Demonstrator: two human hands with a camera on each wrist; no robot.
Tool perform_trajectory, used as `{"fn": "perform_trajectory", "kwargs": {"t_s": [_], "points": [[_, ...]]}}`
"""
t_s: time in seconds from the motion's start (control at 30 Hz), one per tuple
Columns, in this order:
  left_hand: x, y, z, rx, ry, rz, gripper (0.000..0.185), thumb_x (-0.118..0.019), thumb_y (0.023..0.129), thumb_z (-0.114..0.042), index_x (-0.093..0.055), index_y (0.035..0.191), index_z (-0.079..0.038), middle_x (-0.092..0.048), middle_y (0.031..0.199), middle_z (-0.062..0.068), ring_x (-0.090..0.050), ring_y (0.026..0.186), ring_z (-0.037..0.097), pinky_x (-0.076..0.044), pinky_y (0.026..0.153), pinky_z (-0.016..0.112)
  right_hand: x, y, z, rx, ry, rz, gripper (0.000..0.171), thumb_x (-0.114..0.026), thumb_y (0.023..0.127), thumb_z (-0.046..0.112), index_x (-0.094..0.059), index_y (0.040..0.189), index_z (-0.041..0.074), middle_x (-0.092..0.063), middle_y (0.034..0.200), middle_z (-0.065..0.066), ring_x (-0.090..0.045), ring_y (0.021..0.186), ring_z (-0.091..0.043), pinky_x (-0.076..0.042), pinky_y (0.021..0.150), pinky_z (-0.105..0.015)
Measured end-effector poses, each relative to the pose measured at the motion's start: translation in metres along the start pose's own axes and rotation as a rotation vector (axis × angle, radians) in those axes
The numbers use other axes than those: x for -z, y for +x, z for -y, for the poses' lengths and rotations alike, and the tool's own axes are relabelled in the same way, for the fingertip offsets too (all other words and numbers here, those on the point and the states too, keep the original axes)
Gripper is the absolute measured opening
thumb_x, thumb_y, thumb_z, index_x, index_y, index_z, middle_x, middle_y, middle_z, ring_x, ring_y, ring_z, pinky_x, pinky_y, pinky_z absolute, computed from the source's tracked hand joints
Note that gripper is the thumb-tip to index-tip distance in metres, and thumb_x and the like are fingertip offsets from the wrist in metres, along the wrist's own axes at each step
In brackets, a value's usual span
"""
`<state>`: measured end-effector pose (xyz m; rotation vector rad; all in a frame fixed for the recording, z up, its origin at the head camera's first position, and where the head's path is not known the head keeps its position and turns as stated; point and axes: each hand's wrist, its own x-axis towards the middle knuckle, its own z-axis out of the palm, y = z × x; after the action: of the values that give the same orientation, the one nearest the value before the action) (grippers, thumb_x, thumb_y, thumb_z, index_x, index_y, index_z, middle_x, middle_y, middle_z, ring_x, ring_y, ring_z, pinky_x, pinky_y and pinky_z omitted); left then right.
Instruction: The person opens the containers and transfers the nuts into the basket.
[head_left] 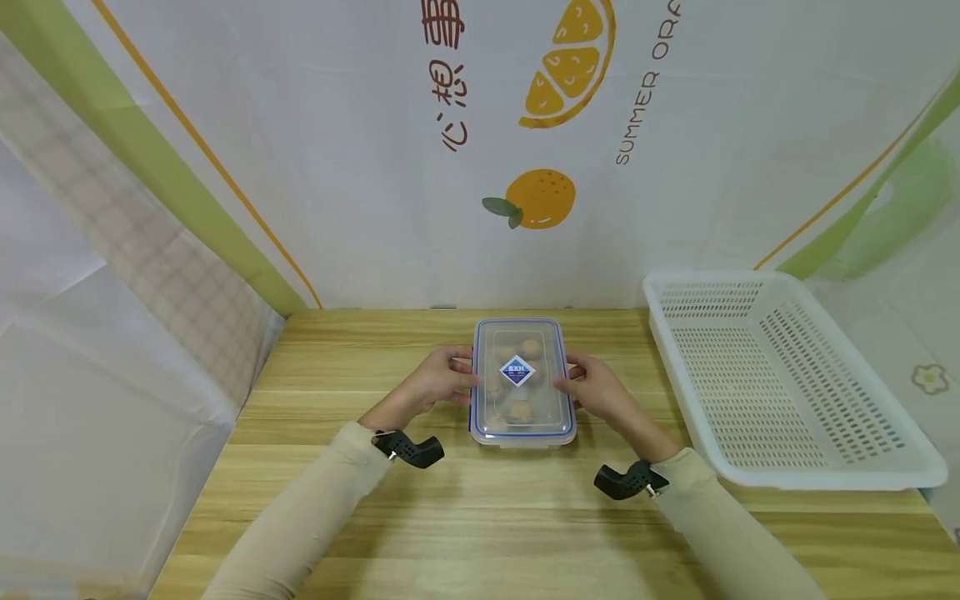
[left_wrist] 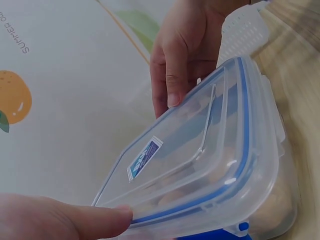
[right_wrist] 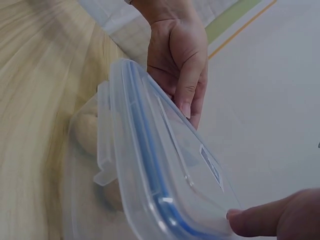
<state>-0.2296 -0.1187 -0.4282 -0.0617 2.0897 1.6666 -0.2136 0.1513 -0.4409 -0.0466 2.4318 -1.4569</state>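
A clear plastic food container (head_left: 522,392) with a blue-edged lid and a diamond-shaped sticker (head_left: 517,371) stands on the table. Through its walls show several round brownish items (right_wrist: 86,132), their kind unclear. My left hand (head_left: 438,379) holds the container's left side, its thumb (left_wrist: 107,221) on the lid's edge. On the opposite side my right hand (head_left: 600,387) holds it too, with the thumb (right_wrist: 260,217) on the lid's rim. Other fingers are partly hidden behind the container. A clear side clip (right_wrist: 105,135) hangs down the wall; a blue part (left_wrist: 212,234) shows below the lid.
A white perforated plastic basket (head_left: 757,383) stands to the right on the wood-grain table (head_left: 480,517). Behind the table hangs a white cloth (head_left: 360,208) printed with oranges and lettering. More cloth hangs at the left side (head_left: 90,375).
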Motion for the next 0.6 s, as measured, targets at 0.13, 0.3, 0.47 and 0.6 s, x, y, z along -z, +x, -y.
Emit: {"fn": "perform_trajectory", "kwargs": {"t_s": [0.13, 0.3, 0.47, 0.6], "points": [[-0.0011, 0.0001, -0.0014, 0.013, 0.02, -0.008, 0.053, -0.067, 0.094, 0.007, -0.046, 0.143, 0.008, -0.053, 0.11, 0.018, -0.062, 0.08, 0.022, -0.061, 0.088, 0.051, -0.0006, 0.0011, 0.0, 0.005, -0.019, -0.002, 0.053, -0.062, 0.1, 0.006, -0.042, 0.147, -0.01, -0.061, 0.109, -0.022, -0.065, 0.093, -0.029, -0.064, 0.075, -0.039], [-0.0016, 0.0, -0.0017, 0.008, 0.038, -0.019, 0.053, -0.067, 0.093, 0.009, -0.046, 0.142, 0.01, -0.053, 0.108, 0.018, -0.061, 0.079, 0.023, -0.062, 0.086, 0.05, -0.0009, 0.0019, -0.0007, 0.015, -0.031, 0.0, 0.053, -0.062, 0.1, 0.006, -0.042, 0.146, -0.011, -0.06, 0.106, -0.021, -0.065, 0.091, -0.028, -0.064, 0.074, -0.039], [-0.0019, -0.0005, -0.0029, 0.003, 0.048, -0.022, 0.053, -0.067, 0.093, 0.009, -0.046, 0.142, 0.009, -0.052, 0.108, 0.018, -0.061, 0.079, 0.023, -0.062, 0.086, 0.051, 0.0, 0.0009, 0.0012, 0.01, -0.031, 0.007, 0.053, -0.062, 0.1, 0.006, -0.042, 0.146, -0.011, -0.06, 0.107, -0.021, -0.065, 0.092, -0.029, -0.064, 0.073, -0.038], [-0.0024, -0.001, -0.0055, 0.0, 0.04, -0.019, 0.053, -0.067, 0.093, 0.009, -0.046, 0.142, 0.009, -0.052, 0.108, 0.017, -0.061, 0.081, 0.023, -0.061, 0.088, 0.053, 0.0016, -0.0005, 0.0045, 0.01, -0.043, 0.008, 0.053, -0.062, 0.1, 0.006, -0.042, 0.146, -0.011, -0.059, 0.108, -0.022, -0.065, 0.092, -0.029, -0.064, 0.073, -0.039]]}}
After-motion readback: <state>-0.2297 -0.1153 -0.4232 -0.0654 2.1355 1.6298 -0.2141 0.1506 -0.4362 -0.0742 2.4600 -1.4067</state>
